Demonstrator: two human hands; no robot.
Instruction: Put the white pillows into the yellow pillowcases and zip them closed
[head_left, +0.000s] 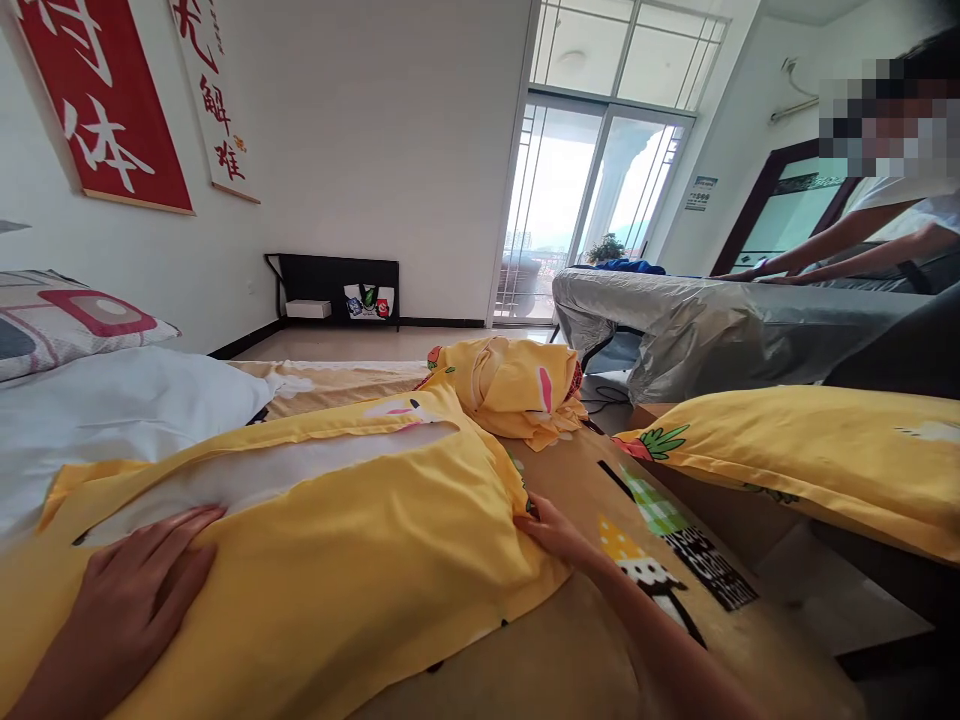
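Note:
A yellow pillowcase (360, 530) lies across the table in front of me, with a long slit along its upper side. Through the slit shows a white pillow (255, 470). My left hand (142, 580) rests on the pillowcase at the slit's near edge, fingers stretched out flat. At the case's right end, my right hand (553, 530) closes on the yellow fabric; its fingertips are partly hidden. Just beyond lies a crumpled bundle of yellow printed cloth (517, 390).
A white pillow (127, 410) and a patterned pillow (82, 320) lie at the left. On the right, a yellow pillow (810, 440) sits over a box. Farther back, a person (900, 230) leans over a table covered in plastic sheeting (697, 320). A tan printed cloth (600, 620) covers my table.

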